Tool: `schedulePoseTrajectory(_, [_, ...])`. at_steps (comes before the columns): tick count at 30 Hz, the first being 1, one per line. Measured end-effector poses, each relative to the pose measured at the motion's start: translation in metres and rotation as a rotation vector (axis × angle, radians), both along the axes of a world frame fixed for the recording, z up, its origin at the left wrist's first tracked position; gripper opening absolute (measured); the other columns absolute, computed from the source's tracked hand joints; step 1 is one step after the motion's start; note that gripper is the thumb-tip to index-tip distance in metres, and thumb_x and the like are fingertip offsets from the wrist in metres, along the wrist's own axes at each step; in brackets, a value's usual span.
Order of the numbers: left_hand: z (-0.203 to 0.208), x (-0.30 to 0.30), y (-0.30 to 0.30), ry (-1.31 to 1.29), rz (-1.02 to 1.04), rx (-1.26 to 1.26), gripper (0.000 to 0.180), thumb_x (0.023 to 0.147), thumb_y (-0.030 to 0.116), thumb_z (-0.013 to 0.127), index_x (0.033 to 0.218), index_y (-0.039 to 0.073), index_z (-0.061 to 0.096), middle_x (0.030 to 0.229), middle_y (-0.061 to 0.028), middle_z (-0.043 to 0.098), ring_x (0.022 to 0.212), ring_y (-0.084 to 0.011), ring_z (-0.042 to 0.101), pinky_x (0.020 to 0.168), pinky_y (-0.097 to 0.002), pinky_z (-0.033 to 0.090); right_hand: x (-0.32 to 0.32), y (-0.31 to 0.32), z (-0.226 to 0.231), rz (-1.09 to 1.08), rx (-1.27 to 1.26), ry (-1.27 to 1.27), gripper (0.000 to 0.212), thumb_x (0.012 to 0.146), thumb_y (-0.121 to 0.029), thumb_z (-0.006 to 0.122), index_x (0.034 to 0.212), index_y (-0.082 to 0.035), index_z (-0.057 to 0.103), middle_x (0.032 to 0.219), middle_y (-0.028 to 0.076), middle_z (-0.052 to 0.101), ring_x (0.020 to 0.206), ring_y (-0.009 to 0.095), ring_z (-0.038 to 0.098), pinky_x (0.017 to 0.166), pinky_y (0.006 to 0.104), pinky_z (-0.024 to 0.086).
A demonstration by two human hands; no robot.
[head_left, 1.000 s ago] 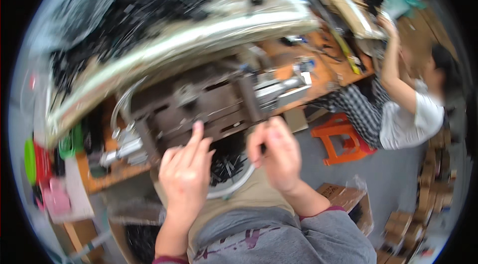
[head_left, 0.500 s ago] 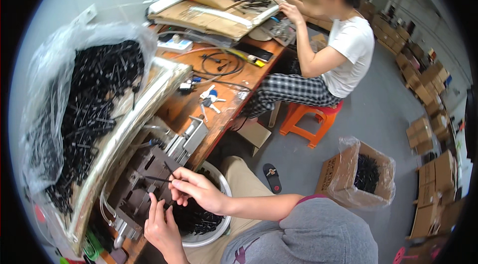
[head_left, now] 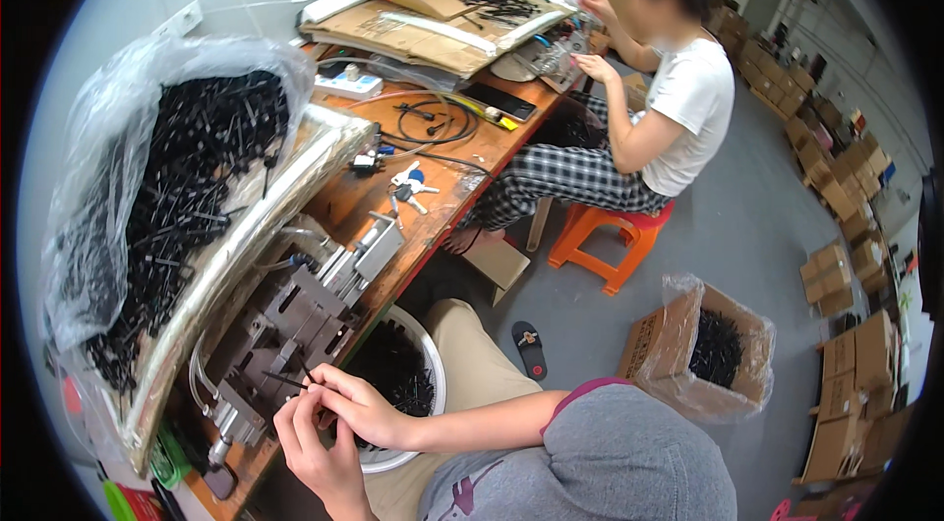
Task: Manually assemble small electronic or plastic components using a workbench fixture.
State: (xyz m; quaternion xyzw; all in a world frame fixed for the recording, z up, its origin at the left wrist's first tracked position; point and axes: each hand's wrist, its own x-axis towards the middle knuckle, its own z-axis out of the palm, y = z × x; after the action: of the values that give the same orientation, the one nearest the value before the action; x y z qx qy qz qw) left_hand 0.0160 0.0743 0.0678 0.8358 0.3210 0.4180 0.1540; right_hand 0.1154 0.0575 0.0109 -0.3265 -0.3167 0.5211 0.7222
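Observation:
In front of the metal fixture (head_left: 285, 310) at the bench edge, my right hand (head_left: 366, 411) is closed on thin black rods (head_left: 283, 379), their ends sticking out past the fingertips. My left hand (head_left: 320, 457) meets it from below, fingers bent and pressed together against the right fingers. Whatever the left fingertips pinch is hidden. Beneath my right wrist, a white basket (head_left: 439, 378) holds many similar black pieces. To the left, a tray with a foil-like rim (head_left: 211, 260) and clear plastic wrap carries a large heap of black pieces (head_left: 187, 197).
Keys (head_left: 411, 189), coiled black cable (head_left: 438, 123) and a power strip (head_left: 349, 84) lie on the wooden bench (head_left: 344, 211). Across it, a co-worker (head_left: 688, 98) sits on an orange stool (head_left: 605, 251). A plastic-lined carton (head_left: 659, 334) and a slipper (head_left: 529, 349) are on the floor.
My right hand has moved down and left with the rods, and my left hand has come up against it, fingers closing. The co-worker's hands have moved apart.

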Motion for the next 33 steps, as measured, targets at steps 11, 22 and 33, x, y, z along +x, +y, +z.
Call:
schedulePoseTrajectory(11, [-0.002,-0.006,0.005,-0.066,-0.009,0.147,0.046,0.073,-0.009,0.077,0.118,0.0,0.07,0.106,-0.0149,0.066,0.093,-0.027,0.066,0.08,-0.0355,0.055,0.022,-0.004,0.022,0.119,-0.127,-0.101,0.023,0.104,-0.015,0.054,0.114,0.002,0.066,0.105,0.004,0.071,0.093,0.007,0.063,0.079,0.0236,0.052])
schedulePoseTrajectory(22, [0.011,-0.018,0.012,-0.12,-0.049,-0.22,0.031,0.077,-0.007,0.075,0.108,-0.002,0.072,0.123,-0.0172,0.064,0.105,-0.0253,0.067,0.084,-0.0324,0.057,0.046,0.009,0.043,-0.047,-0.127,-0.221,0.021,0.101,-0.013,0.061,0.108,0.005,0.068,0.088,0.004,0.069,0.078,0.007,0.064,0.068,0.0233,0.054])
schedulePoseTrajectory(33, [-0.006,-0.006,0.035,0.343,0.031,0.08,0.024,0.078,0.006,0.077,0.099,-0.001,0.069,0.126,-0.0155,0.067,0.088,-0.028,0.071,0.079,-0.0351,0.058,0.071,0.002,0.07,-0.248,-0.043,-0.243,0.047,0.088,0.01,0.068,0.128,-0.001,0.046,0.101,0.01,0.057,0.056,0.008,0.056,0.042,0.0192,0.042])
